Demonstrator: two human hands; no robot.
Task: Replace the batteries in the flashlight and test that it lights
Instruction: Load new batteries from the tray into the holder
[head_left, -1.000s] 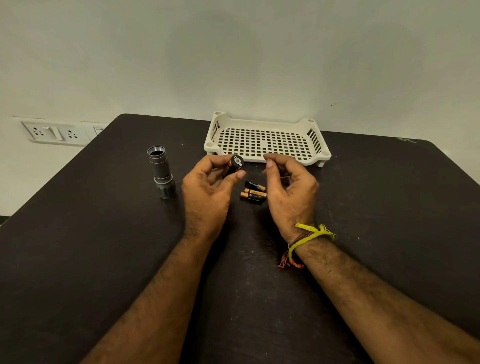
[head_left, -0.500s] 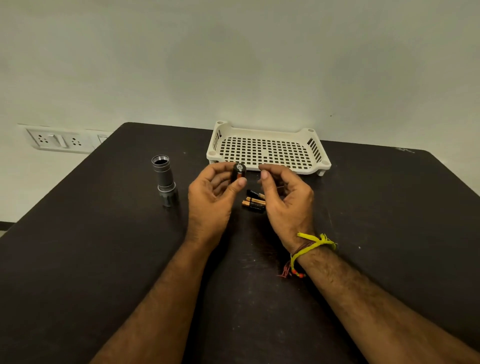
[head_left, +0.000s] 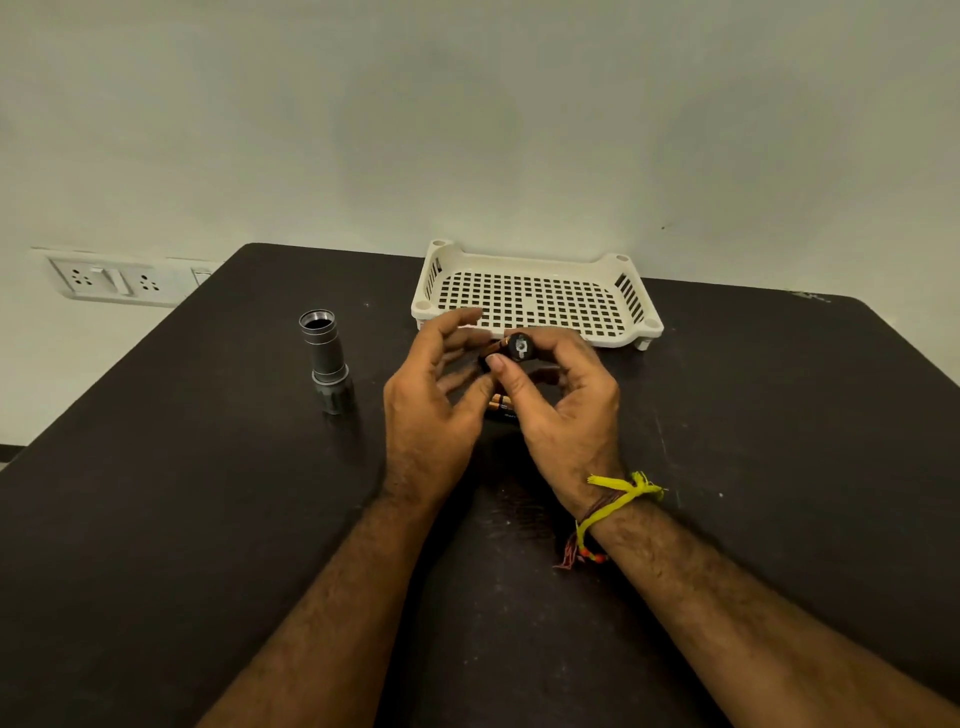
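The battery-loading step is in hand: the right hand (head_left: 566, 410) pinches the black battery holder (head_left: 520, 347), apparently with a cell in it, the left hand (head_left: 431, 400) hovers open beside it, and next the loose batteries (head_left: 501, 404) need seating before the holder goes into the flashlight body (head_left: 327, 358) standing nearby.

One grey metal cylindrical flashlight body (head_left: 326, 361) is standing at the left on the dark tabletop (head_left: 156, 493). One cream perforated plastic tray (head_left: 535, 299) is sitting at the far side. One black round battery holder (head_left: 520, 347) is showing between two hands. Copper-and-black batteries (head_left: 501, 405) are lying beneath them; their number cannot be told.
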